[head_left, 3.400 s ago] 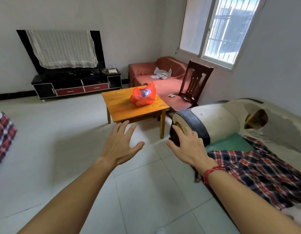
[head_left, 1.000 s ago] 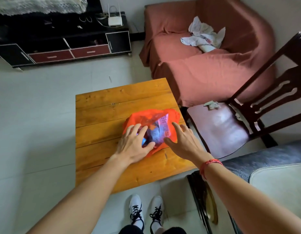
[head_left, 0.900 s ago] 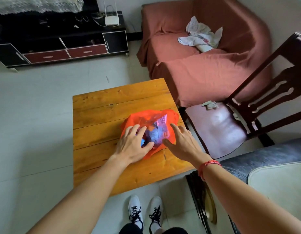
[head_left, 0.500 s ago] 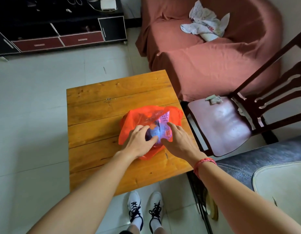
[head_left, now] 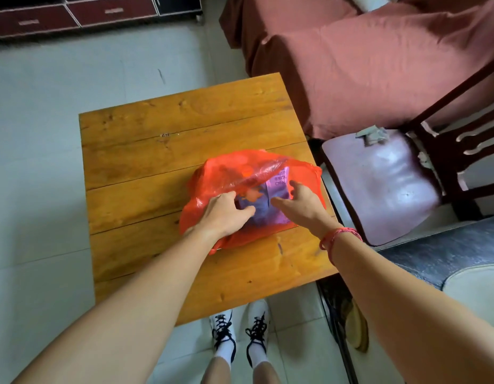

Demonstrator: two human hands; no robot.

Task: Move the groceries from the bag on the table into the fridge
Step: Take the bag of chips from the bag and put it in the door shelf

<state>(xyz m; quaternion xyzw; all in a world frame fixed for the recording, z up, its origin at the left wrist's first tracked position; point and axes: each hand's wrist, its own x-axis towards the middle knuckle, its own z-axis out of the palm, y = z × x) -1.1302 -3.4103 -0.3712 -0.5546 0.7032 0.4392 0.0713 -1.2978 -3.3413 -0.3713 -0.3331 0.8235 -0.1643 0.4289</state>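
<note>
You are standing at the near edge of the table (head_left: 146,139), looking down on the bag (head_left: 240,167), and everything here is placed against that bag. It is lying on the table, toward the right edge and a little nearer to you than the middle. It is red, thin and see-through, and its mouth is gaping toward you.

Your left hand (head_left: 222,214) is sitting at the bag's near-left side, fingers curled and pinching the plastic at the mouth, thumb pointing in toward the opening. Your right hand (head_left: 301,205) is reaching in at the bag's near-right side with the fingers spread and loose, gripping nothing; its fingertips are touching or just over the packet (head_left: 273,200) (I cannot tell which). That packet is lying inside the bag, purple, with a pale printed label at its far end. An orange shape is showing through the plastic beyond your left hand, too blurred to name.

A red cord (head_left: 338,236) is circling your right wrist, on the near side of the bag. Right of the bag, off the table, a chair (head_left: 384,187) is standing with a crumpled scrap on its seat. Beyond the bag and to the right, a sofa (head_left: 365,59) is lying under a rust-red cover.
</note>
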